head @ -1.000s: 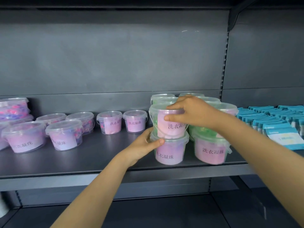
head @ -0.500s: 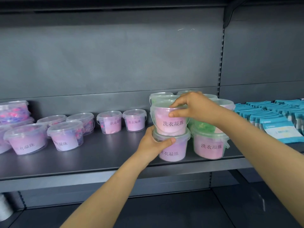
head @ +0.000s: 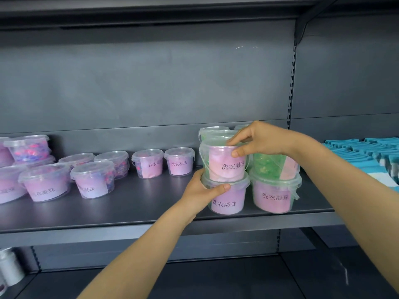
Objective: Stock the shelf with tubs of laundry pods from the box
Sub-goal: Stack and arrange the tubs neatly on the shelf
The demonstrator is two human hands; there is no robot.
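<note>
The upper tub [head: 224, 167] now sits on the lower tub [head: 228, 203] at the shelf [head: 129, 203] edge — the right hand [head: 262, 140] has slid off its lid to pinch the rim, the left hand [head: 201, 189] still clasps the lower one — so this placement looks nearly done.
</note>
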